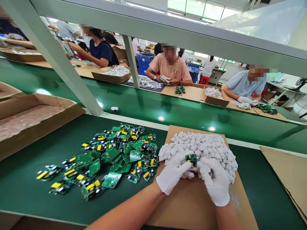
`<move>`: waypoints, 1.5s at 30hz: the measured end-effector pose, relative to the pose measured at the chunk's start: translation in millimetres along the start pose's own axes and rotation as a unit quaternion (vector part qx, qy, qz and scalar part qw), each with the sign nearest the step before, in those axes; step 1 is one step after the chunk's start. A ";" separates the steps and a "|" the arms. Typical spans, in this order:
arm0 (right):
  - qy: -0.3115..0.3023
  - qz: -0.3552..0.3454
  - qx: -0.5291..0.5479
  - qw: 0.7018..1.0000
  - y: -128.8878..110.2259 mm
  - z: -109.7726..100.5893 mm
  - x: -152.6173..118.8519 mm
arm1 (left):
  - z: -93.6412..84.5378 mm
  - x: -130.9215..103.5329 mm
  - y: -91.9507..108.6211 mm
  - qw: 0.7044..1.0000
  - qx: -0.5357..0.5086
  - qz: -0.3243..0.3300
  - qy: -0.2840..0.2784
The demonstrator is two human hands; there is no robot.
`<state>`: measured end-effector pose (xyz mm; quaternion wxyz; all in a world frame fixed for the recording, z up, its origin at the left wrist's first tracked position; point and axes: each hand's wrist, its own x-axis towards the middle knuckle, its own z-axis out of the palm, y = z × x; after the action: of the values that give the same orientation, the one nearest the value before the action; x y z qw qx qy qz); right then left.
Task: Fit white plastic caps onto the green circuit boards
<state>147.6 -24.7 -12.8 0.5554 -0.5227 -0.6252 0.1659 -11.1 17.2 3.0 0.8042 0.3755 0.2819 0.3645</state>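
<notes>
My left hand [171,174], in a white glove, pinches a small green circuit board [191,160] with parts on its face. My right hand [214,179], also gloved, is beside the board's right side with its fingers curled together; whether something small is between them cannot be made out. Both hands are at the front edge of a pile of small white pieces [203,143], which lies on a brown cardboard sheet [187,204]. Left of the sheet, a heap of green boards [110,155] with yellow and black parts is spread on the green table.
An open cardboard box [35,118] stands at the left. Another cardboard sheet [285,175] lies at the right. A grey metal frame [153,24] crosses above. Beyond the green belt [144,102], where one loose piece [115,109] lies, several people work.
</notes>
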 end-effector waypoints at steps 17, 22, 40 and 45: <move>0.051 0.035 -0.047 0.997 8.4 18.3 -15.9 | 1.6 0.9 -0.5 0.991 0.091 0.096 -0.033; 0.016 -0.052 -0.147 0.988 22.8 18.9 -18.0 | -3.2 -2.9 -9.7 0.980 0.141 0.132 0.044; 0.001 -0.240 -0.300 0.923 6.8 20.6 -0.2 | 4.6 1.7 -8.1 0.995 0.053 0.080 -0.014; -0.053 -0.193 -0.246 0.948 2.8 22.3 -3.3 | 1.4 6.5 -11.3 0.997 0.036 0.069 0.015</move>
<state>129.1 -18.0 -24.0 0.3968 -0.5034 -0.7638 -0.0760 -2.1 16.7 -6.6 0.7588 0.4169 0.2801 0.4147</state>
